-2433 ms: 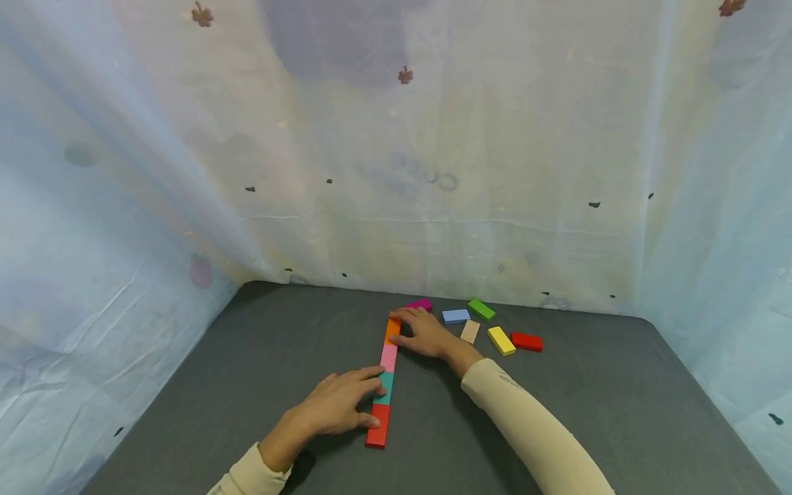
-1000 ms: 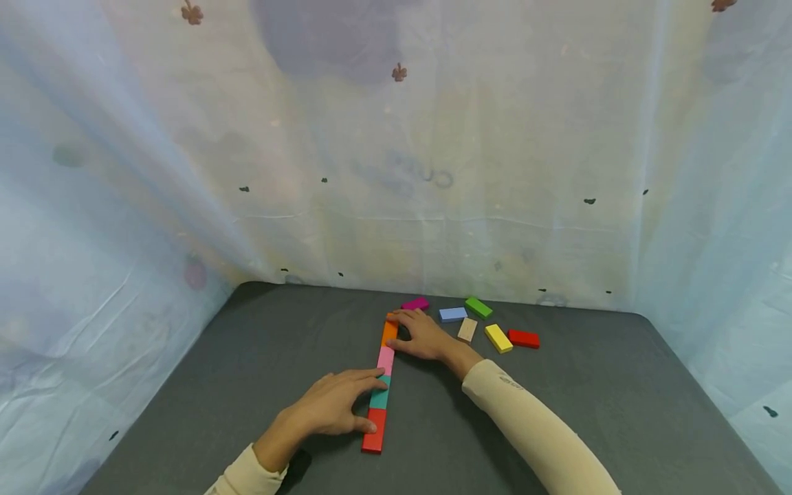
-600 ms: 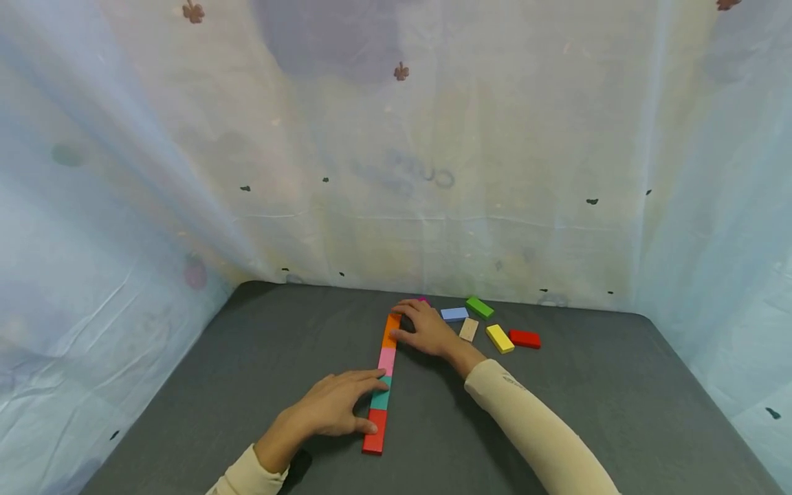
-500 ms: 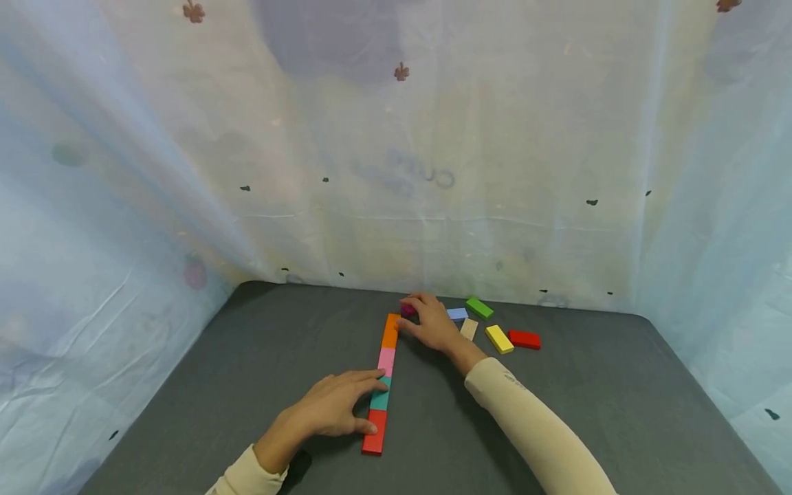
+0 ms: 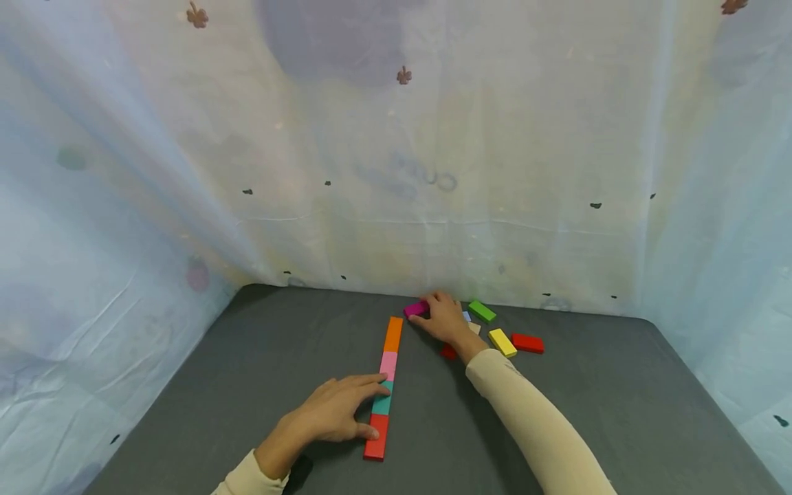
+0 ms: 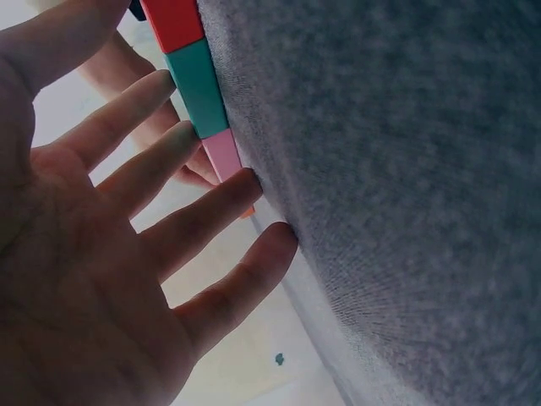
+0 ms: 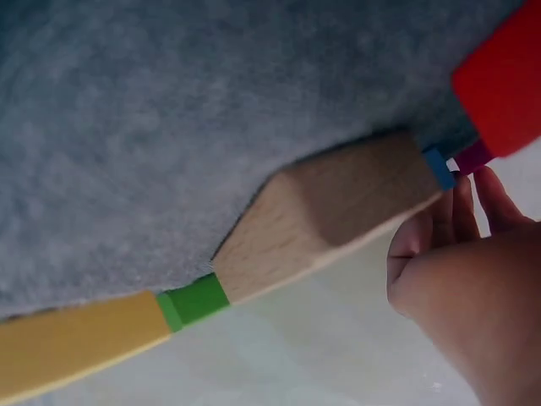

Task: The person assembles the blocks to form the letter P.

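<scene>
A straight row of flat blocks runs away from me: red (image 5: 376, 448), teal (image 5: 382, 404), pink (image 5: 388, 363) and orange (image 5: 393, 335). My left hand (image 5: 334, 411) rests along the row's left side, fingers extended, with the thumb at the red block and fingertips by the teal and pink ones. The left wrist view shows its palm (image 6: 76, 245) and spread fingers. Beyond the row's far end lies a magenta block (image 5: 415, 309), tilted. My right hand (image 5: 444, 320) has thumb and fingers at either side of its right end, apparently pinching it; the contact is partly hidden.
Right of my right hand lie loose green (image 5: 482, 311), yellow (image 5: 502, 342) and red (image 5: 528, 344) blocks. Partly covered by that hand are a blue block (image 5: 467, 316), a wooden block (image 7: 330, 211) and another red block (image 5: 448, 352). A patterned curtain (image 5: 495, 172) hangs behind the dark table (image 5: 284, 344).
My right hand has left the orange block and moved right to the magenta block, which has turned and come slightly nearer. A red block shows beneath my right wrist. The left hand stays put.
</scene>
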### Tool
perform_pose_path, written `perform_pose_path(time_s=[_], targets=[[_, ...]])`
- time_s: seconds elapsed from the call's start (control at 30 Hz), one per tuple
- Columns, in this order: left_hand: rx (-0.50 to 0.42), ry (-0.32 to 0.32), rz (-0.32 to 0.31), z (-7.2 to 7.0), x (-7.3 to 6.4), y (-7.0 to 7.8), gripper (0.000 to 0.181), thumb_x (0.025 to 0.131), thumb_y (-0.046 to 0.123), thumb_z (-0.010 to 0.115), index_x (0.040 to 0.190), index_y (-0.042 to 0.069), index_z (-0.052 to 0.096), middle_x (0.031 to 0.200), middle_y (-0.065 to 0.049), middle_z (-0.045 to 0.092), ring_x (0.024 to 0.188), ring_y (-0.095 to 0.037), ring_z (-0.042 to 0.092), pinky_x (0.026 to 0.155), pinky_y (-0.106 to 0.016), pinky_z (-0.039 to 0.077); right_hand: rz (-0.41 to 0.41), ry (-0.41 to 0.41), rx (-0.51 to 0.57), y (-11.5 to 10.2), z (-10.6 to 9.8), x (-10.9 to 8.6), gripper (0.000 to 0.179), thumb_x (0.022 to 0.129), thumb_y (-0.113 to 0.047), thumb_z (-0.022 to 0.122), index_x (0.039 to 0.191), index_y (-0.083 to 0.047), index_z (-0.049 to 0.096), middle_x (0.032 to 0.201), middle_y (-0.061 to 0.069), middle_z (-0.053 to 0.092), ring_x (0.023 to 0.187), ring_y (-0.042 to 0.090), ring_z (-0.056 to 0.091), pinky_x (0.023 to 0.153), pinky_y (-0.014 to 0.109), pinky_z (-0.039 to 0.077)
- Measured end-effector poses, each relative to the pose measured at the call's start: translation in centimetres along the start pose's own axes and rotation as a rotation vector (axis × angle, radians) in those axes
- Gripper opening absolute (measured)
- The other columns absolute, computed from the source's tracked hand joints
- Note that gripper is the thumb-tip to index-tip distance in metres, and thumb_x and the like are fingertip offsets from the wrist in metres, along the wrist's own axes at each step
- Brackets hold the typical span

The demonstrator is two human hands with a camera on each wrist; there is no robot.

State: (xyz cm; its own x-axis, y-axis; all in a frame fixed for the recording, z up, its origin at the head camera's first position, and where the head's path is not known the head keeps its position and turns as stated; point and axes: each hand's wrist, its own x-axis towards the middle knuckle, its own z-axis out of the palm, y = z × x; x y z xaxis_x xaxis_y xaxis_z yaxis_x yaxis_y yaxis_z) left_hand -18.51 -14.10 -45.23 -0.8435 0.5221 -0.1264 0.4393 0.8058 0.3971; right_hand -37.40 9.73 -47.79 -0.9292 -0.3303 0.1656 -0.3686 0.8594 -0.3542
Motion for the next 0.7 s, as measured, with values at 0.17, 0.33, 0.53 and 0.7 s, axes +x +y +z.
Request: perform_pose_path(time_s=[0.17, 0.33, 0.53, 0.7], targets=[[-0.003, 0.008, 0.005, 0.06, -0.11, 0.00, 0.061, 0.080, 0.048, 0.080, 0.135, 0.031, 0.059, 0.155, 0.007, 0.045, 0.140, -0.026, 0.047, 0.106, -0.070, 0.035, -0.007, -0.007, -0.028, -0.22, 0.45, 0.11, 0.066, 0.092, -0.053, 0.065, 0.140, -0.010, 0.055, 0.142, 0.015, 0.052, 0.131, 0.034, 0.047, 0.110, 0.055, 0.032], [-0.006, 0.007, 0.000, 0.07, -0.11, 0.06, 0.061, 0.080, 0.048, 0.080, 0.136, 0.030, 0.059, 0.155, 0.005, 0.044, 0.141, -0.027, 0.046, 0.106, -0.072, 0.034, 0.002, -0.003, -0.048, -0.46, 0.28, 0.09, 0.063, 0.092, -0.050, 0.067, 0.139, -0.010, 0.056, 0.140, 0.013, 0.054, 0.129, 0.032, 0.049, 0.110, 0.053, 0.032], [0.001, 0.002, -0.008, 0.03, -0.08, 0.13, 0.061, 0.080, 0.048, 0.080, 0.135, 0.031, 0.059, 0.156, 0.006, 0.044, 0.141, -0.027, 0.045, 0.106, -0.072, 0.034, 0.017, -0.004, -0.038, -0.47, 0.26, 0.08, 0.066, 0.091, -0.050, 0.067, 0.141, -0.008, 0.053, 0.142, 0.014, 0.053, 0.132, 0.034, 0.047, 0.110, 0.053, 0.032], [0.003, 0.003, -0.006, 0.01, -0.09, 0.11, 0.061, 0.080, 0.048, 0.080, 0.135, 0.031, 0.059, 0.156, 0.006, 0.044, 0.141, -0.027, 0.045, 0.106, -0.072, 0.033, 0.035, -0.007, -0.044, -0.39, 0.24, 0.06, 0.070, 0.090, -0.053, 0.067, 0.143, -0.009, 0.051, 0.146, 0.015, 0.051, 0.135, 0.035, 0.045, 0.112, 0.055, 0.030]])
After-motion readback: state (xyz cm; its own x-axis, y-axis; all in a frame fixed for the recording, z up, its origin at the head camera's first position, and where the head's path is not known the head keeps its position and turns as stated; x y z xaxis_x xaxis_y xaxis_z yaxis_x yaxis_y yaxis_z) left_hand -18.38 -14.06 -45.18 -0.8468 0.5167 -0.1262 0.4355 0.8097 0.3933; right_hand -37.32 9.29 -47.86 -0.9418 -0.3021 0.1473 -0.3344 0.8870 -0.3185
